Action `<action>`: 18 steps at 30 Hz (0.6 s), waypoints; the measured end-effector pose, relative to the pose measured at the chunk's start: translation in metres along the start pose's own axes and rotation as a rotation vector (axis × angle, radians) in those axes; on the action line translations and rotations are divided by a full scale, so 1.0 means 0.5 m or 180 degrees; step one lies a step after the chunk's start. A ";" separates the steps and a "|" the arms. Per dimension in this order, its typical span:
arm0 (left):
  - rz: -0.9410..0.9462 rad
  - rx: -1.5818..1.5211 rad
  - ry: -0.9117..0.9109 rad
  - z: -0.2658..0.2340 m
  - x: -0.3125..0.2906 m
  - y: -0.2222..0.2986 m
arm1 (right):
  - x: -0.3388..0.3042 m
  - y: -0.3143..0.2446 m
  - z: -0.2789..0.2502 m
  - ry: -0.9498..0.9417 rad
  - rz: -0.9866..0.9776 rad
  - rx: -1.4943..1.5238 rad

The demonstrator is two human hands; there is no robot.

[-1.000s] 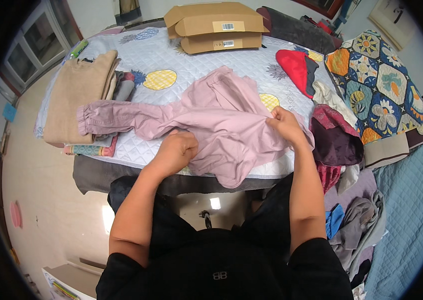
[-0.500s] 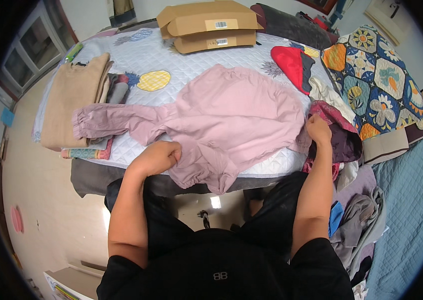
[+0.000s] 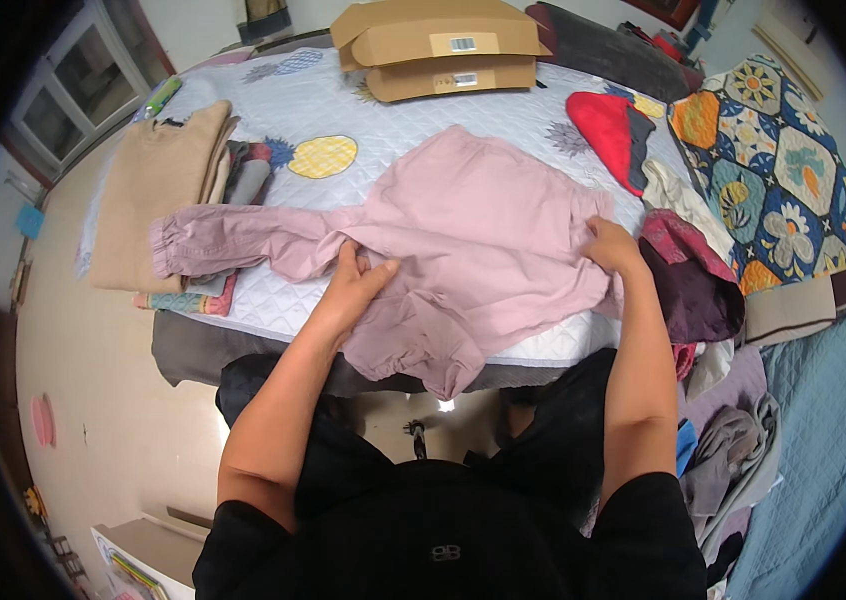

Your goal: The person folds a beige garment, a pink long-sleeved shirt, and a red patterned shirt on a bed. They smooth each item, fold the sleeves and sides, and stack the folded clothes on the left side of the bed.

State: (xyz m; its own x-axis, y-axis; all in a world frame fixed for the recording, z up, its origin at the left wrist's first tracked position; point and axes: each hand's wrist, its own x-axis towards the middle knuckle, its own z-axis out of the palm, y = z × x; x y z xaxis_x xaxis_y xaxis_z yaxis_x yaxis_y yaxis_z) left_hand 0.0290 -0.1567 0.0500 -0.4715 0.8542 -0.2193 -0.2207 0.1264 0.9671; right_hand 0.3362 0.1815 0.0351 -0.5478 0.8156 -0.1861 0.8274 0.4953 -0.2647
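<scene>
a pale pink cloth garment (image 3: 488, 240) is lying creased and partly spread on a pale quilted cover with a pineapple print (image 3: 383, 130), directly in front of the seated person. its gathered lower portion is overhanging the front edge, over a dark grey fabric (image 3: 208, 350). one long, narrow limb of the garment is extending to the person's left, and its elasticated end is overlapping a folded beige knit sweater (image 3: 148, 205).

left hand (image 3: 351, 295): this hand is touching the garment near the base of that limb. thumb and forefinger are standing moderately apart; from where i am standing, i cannot tell whether cloth is being pinched below them.

right hand (image 3: 615, 248): this hand is holding the garment's right-hand edge, with the fingertips closing narrowly on the cloth. a dark maroon, glossy cloth item (image 3: 693, 295) is lying just beside this hand, on the outer side.

surroundings: a red and grey cloth piece (image 3: 598, 140) is lying beyond the right hand. stacked brown cardboard boxes (image 3: 443, 60) are standing at the far side of the cover. a multicoloured floral-patterned fabric (image 3: 783, 170) is lying at the far right.
</scene>
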 end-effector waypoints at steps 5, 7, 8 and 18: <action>-0.0161 -0.1859 0.0357 -0.022 -0.004 0.005 | -0.029 -0.029 -0.078 -0.0905 0.0070 -0.0487; -0.0176 -0.1872 0.0243 -0.022 -0.007 -0.001 | -0.053 -0.047 -0.093 -0.0534 0.0169 -0.0838; -0.0228 -0.1887 0.0134 -0.020 -0.009 -0.006 | -0.061 -0.056 -0.089 -0.0121 0.0111 -0.1035; -0.0783 -0.1353 0.0421 0.023 -0.009 -0.003 | 0.237 -0.320 0.045 0.1569 -0.0738 0.0986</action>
State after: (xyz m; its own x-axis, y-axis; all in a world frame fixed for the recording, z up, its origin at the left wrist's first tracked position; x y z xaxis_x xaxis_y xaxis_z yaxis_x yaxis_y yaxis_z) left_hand 0.0411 -0.1551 0.0510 -0.4598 0.7502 -0.4751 -0.6538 0.0761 0.7528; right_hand 0.1364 0.1922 0.0342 -0.5261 0.7760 0.3479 0.5791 0.6265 -0.5217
